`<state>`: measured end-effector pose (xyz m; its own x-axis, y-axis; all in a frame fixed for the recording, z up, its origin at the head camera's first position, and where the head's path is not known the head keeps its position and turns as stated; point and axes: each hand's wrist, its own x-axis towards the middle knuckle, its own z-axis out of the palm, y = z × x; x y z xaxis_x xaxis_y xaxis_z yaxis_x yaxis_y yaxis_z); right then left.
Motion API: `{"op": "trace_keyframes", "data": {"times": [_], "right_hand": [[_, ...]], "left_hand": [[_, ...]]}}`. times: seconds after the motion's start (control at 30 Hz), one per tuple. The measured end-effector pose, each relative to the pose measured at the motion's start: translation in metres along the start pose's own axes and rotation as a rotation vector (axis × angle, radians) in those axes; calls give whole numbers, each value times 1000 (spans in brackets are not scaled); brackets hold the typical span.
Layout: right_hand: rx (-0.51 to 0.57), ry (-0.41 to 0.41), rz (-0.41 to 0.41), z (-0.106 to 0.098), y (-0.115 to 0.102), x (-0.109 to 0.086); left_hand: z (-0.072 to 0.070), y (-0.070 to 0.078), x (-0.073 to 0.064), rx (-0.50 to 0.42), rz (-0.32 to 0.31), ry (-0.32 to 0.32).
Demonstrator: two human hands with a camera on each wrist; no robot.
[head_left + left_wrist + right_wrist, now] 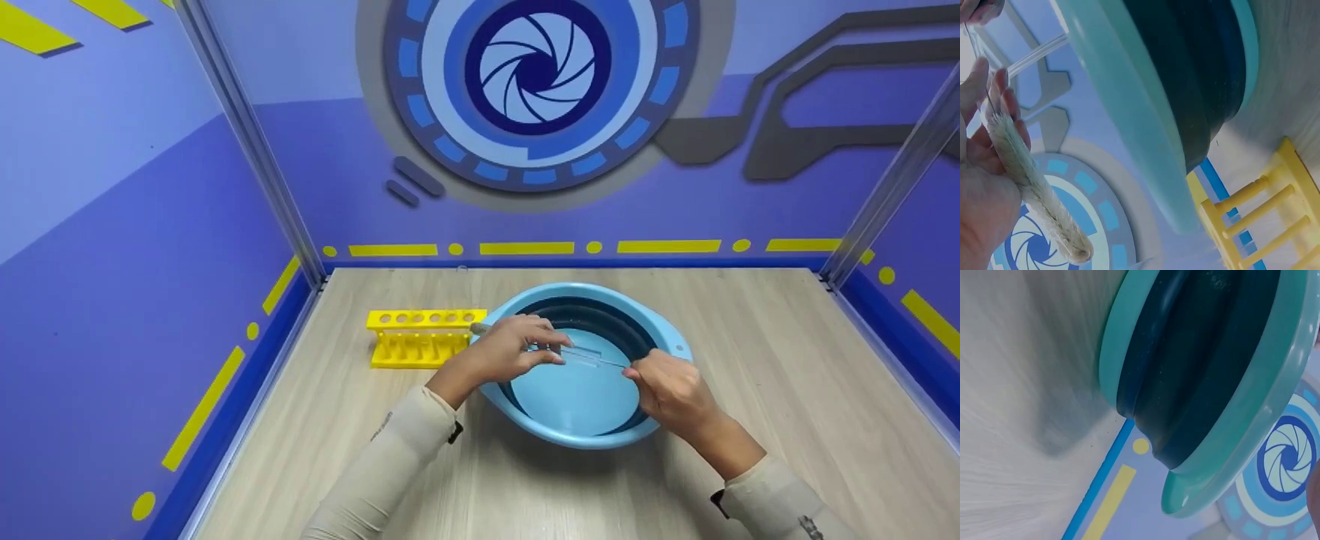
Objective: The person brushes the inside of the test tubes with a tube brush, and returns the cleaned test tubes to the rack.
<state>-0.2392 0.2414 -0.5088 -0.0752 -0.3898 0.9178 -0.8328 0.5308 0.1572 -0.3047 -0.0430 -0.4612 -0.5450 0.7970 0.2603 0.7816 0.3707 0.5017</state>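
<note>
In the head view, my left hand [514, 349] is over the left part of a light blue basin [577, 442], its fingers and thumb gripping a test tube brush. The pale bristle head [1044, 197] sticks out past the palm in the left wrist view. My right hand [671, 390], over the basin's right rim, pinches the brush's thin wire handle [613, 364]. A clear tube-like piece [585, 352] shows along the wire between the hands; its left end is hidden by the left fingers. In the right wrist view only slivers of fingers show at the right edge.
A yellow test tube rack [427, 320] with several holes stands left of the basin, close to its rim. The basin's dark folding wall [1202, 371] rises from the wooden tabletop [772, 375]. Printed blue panels [525, 225] enclose the table at the back and sides.
</note>
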Motion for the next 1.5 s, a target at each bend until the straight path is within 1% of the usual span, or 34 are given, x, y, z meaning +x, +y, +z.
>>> {"op": "trace_keyframes", "data": {"times": [0.07, 0.13, 0.2, 0.27, 0.4, 0.5, 0.6, 0.7, 0.8, 0.93, 1.03, 1.1, 1.17, 1.27, 1.33, 1.4, 1.5], "right_hand": [[24, 20, -47, 1, 1, 3], [35, 26, -83, 1, 1, 6], [55, 31, -86, 2, 1, 7], [73, 23, -41, 3, 0, 7], [139, 7, 112, 6, -3, 3], [170, 14, 168, 9, -4, -1], [175, 20, 169, 10, -5, -3], [170, 5, 156, 10, -6, -5], [169, -9, 142, 10, -8, -6], [159, -12, 143, 10, -8, -8], [164, -16, 179, 9, -6, -10], [187, -19, 227, 8, -6, -11], [211, -20, 289, 7, -6, -11], [226, -27, 410, 4, -10, -9], [218, -38, 511, 2, -14, -7], [212, -69, 633, 0, -18, -3], [236, -131, 855, -5, -24, 5]], "left_hand": [[-1, -2, 0, -36, -10, -30], [-3, -4, 0, -79, -34, -54], [-4, -5, -1, -113, -56, -73], [-5, -6, -1, -139, -71, -79], [-5, -7, -3, -170, -93, -80], [-5, -8, -5, -201, -107, -95], [-5, -9, -7, -260, -113, -130], [-5, -10, -9, -320, -115, -162], [-5, -11, -11, -350, -111, -180], [-3, -14, -11, -355, -108, -173], [-2, -16, -11, -355, -109, -140], [0, -15, -11, -336, -99, -107], [1, -15, -10, -301, -72, -71], [2, -13, -9, -234, -39, -18], [3, -12, -9, -187, -24, 19], [5, -11, -9, -130, -20, 57], [8, -11, -10, -26, 2, 128]]}}
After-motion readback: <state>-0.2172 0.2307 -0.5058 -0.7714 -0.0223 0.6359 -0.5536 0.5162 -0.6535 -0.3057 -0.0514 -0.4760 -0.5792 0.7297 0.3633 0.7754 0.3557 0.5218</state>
